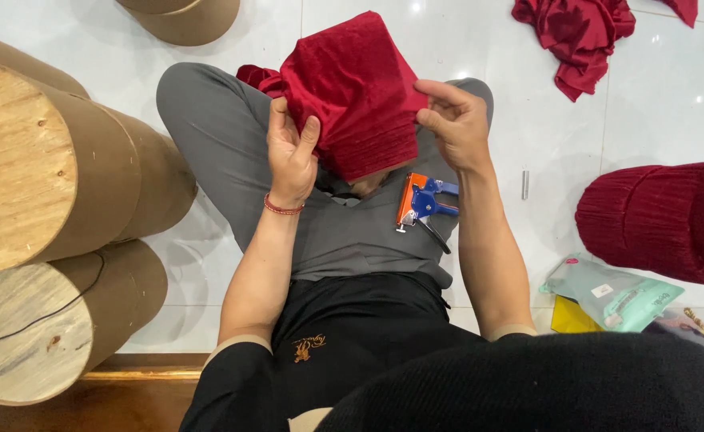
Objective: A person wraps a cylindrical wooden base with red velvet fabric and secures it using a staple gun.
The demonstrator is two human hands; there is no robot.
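A round form wrapped in dark red velvet cloth point(352, 88) rests on my lap between my crossed legs in grey trousers. My left hand point(290, 148) grips the pleated cloth at its left edge, thumb pressed against the folds. On the right edge, my right hand point(452, 120) pinches the cloth with its fingertips. An orange and blue staple gun point(420, 200) lies on my right thigh just below the right hand, touched by neither hand.
Several brown cardboard drums with wooden ends point(56, 176) are stacked at the left, another point(184, 16) at the top. A heap of red cloth point(580, 36) lies top right, a velvet-covered drum point(664, 220) at the right. A small metal strip point(525, 184) and plastic packets point(616, 296) lie on the white tiles.
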